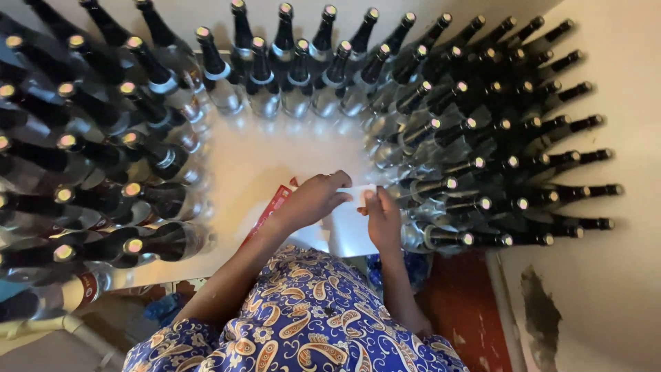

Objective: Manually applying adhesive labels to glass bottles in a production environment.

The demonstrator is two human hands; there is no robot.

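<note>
My left hand (315, 198) and my right hand (383, 217) meet over a white table (261, 162), both pinching a small white slip, like a label (359, 195), between their fingertips. Under the left wrist lies a red sheet or pack (274, 204). A pale white sheet (348, 234) lies below the hands. Clear glass bottles with dark foil necks and gold caps (299, 76) ring the hands on three sides. My blue, patterned sleeves (303, 317) fill the bottom of the view.
Bottles stand in dense rows at the left (131, 148), the back, and the right (482, 138). A cream wall (620, 262) with chipped paint runs down the right side. Reddish floor (461, 303) shows beneath the table edge.
</note>
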